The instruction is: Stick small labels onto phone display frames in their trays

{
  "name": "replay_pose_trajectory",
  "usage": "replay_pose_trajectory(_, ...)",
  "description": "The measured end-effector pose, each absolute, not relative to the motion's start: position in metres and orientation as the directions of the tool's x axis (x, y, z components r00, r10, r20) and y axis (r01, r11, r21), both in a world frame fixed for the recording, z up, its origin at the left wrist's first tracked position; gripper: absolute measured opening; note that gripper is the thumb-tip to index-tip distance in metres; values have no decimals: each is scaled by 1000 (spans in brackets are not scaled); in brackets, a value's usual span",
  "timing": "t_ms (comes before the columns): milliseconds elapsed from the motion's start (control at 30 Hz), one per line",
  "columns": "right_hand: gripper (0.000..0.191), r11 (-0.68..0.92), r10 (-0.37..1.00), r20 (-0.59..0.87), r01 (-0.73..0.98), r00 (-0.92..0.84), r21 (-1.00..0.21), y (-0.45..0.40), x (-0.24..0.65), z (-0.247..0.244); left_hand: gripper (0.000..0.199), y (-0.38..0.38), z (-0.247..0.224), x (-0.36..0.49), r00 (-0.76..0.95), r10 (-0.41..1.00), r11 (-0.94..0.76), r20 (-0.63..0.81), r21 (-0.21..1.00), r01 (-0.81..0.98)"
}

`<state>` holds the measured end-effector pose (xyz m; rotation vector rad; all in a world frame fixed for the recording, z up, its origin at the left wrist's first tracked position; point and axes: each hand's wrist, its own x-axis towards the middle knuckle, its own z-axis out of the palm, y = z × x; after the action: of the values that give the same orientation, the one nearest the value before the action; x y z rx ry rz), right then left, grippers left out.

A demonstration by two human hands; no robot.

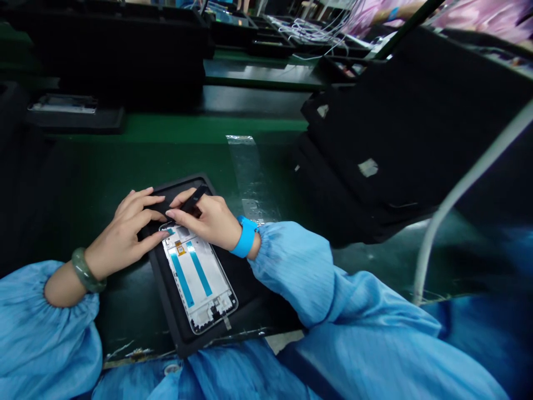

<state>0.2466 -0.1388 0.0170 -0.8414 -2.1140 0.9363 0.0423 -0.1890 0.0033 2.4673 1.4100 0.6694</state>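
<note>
1. A pale phone frame with blue strips is seen lying at a slant in a shallow black tray, on a green table. Its top end is partly covered by fingers.
2. A dark, slim tool is held in the right hand, thumb and fingers closed around it; its tip is hidden by the hand and cannot be made out.
3. The left hand is held with fingers spread, thumb and fingertips apart at the frame's top corner; whether the frame is touched cannot be told.
4. The tray's right side is partly hidden by the right hand and sleeve.
5. Beyond the tray, a clear tape strip is seen on the table.
6. The right side is blocked by stacked black trays, crossed by a pale, curved tube cut off at the edge.
7. Farther back, white cables and a person's pink clothing are blurred and cropped.
</note>
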Motion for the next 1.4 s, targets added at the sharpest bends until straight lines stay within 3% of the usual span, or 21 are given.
replay_pose_trajectory(400, 17, 800, 468, 514, 99, -719, -591, -134, 250, 9, 21, -189, 2, 43, 451, 853, -521, 264, 377, 765)
replay_pose_trajectory(600, 16, 699, 599, 465, 142, -652, -701, -132, 254, 15, 22, -189, 2, 43, 442, 861, -508, 251, 391, 768)
replay_pose_trajectory(900, 15, 623, 617, 344, 173, -708, -763, -128, 252, 14, 21, -190, 3, 46, 417, 879, -477, 232, 434, 764)
replay_pose_trajectory(1400, 17, 574, 607, 300, 145, -736, -806, -118, 252, 18, 19, -189, 3, 50, 362, 909, -416, 206, 503, 758)
